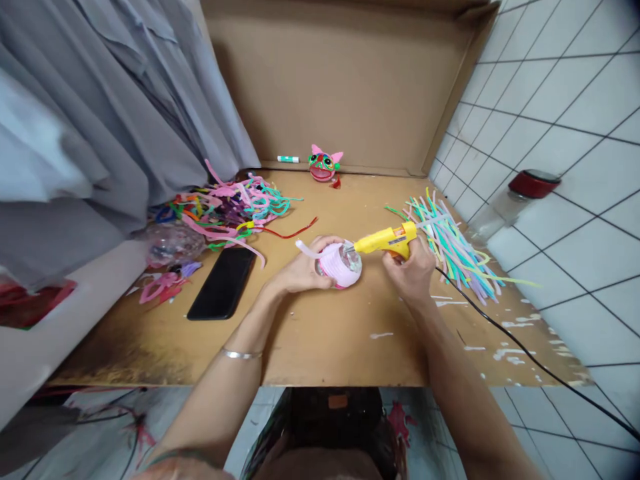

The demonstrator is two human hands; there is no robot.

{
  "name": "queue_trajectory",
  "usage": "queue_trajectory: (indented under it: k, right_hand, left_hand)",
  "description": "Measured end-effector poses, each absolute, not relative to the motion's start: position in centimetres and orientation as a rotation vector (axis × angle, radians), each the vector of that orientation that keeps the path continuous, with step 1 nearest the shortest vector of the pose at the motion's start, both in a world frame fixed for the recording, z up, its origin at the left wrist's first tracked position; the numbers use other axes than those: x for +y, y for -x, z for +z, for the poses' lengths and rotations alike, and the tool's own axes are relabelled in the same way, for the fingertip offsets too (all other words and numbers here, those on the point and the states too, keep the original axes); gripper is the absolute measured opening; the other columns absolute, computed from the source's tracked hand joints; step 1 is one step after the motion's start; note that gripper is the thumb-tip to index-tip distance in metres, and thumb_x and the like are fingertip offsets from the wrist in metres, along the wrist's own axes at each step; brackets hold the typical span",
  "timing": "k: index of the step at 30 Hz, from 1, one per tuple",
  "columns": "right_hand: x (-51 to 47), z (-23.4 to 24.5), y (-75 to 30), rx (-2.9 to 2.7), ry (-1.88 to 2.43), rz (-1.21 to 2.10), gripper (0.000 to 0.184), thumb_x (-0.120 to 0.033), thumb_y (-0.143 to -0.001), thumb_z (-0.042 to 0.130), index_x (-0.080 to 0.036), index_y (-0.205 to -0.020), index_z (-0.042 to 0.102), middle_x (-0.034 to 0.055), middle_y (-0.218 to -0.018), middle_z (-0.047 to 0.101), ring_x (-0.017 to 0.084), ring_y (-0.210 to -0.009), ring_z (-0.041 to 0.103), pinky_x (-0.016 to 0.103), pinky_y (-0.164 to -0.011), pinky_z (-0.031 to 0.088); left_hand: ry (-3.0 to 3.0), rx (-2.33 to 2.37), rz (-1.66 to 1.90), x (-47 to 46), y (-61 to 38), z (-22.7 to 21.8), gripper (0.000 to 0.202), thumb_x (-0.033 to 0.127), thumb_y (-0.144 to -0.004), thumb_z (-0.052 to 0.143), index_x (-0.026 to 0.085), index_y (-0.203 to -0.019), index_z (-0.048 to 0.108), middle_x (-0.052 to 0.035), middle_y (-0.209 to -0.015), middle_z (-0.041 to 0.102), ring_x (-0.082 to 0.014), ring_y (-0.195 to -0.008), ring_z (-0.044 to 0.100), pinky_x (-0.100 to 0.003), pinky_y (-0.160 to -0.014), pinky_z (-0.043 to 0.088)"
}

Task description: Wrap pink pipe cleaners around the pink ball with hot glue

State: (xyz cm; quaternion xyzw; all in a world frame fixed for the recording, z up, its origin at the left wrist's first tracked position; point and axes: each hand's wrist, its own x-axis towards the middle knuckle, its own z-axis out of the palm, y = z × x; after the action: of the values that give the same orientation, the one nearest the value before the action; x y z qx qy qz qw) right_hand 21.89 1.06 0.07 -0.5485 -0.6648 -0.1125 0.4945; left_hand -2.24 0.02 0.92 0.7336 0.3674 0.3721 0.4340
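Observation:
My left hand [303,269] grips a small clear ball wrapped in pink pipe cleaner [341,265], held just above the wooden board [320,333]. A loose pink end curls off its left side. My right hand [411,270] holds a yellow glue gun [386,241] by its handle, with the nozzle touching the top of the ball. The gun's black cord [525,353] trails off to the right.
A black phone [222,283] lies left of my hands. A tangle of coloured pipe cleaners [227,210] sits at the back left, and straight pastel ones [455,247] at the right. A finished pink-eared ball figure [323,165] and a marker [289,159] rest by the cardboard wall. A red-lidded jar [515,200] lies on the tiles.

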Motion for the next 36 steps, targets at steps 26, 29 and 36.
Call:
queue_trajectory:
  k: [26, 29, 36]
  right_hand:
    - [0.82, -0.23, -21.67, -1.662, 1.335, -0.377, 0.006, -0.022, -0.073, 0.052, -0.023, -0.079, 0.05, 0.0042, -0.078, 0.057, 0.022, -0.074, 0.057, 0.033, -0.066, 0.043]
    - [0.89, -0.28, -21.67, -1.665, 1.326, -0.395, 0.006, -0.022, -0.073, 0.052, -0.023, -0.078, 0.05, 0.0046, -0.077, 0.058, 0.022, -0.074, 0.057, 0.033, -0.066, 0.043]
    - [0.68, -0.12, -21.72, -1.692, 1.344, -0.325, 0.011, -0.023, -0.074, 0.052, -0.022, -0.084, 0.053, 0.0056, -0.081, 0.058, 0.024, -0.077, 0.057, 0.034, -0.069, 0.043]
  left_hand:
    - [-1.828, 0.885, 0.914, -0.15, 2.21, 1.1, 0.08, 0.028, -0.057, 0.076, 0.019, -0.132, 0.048, -0.0135, -0.14, 0.048, -0.0328, -0.131, 0.046, -0.046, -0.114, 0.035]
    - [-1.829, 0.909, 0.903, -0.2, 2.17, 1.19, 0.081, 0.026, -0.057, 0.075, 0.018, -0.132, 0.047, -0.0138, -0.14, 0.048, -0.033, -0.132, 0.046, -0.047, -0.115, 0.033]
    - [-1.824, 0.898, 0.907, -0.21, 2.04, 1.22, 0.08, 0.024, -0.056, 0.073, 0.017, -0.131, 0.046, -0.0145, -0.14, 0.047, -0.0332, -0.133, 0.045, -0.048, -0.115, 0.033]
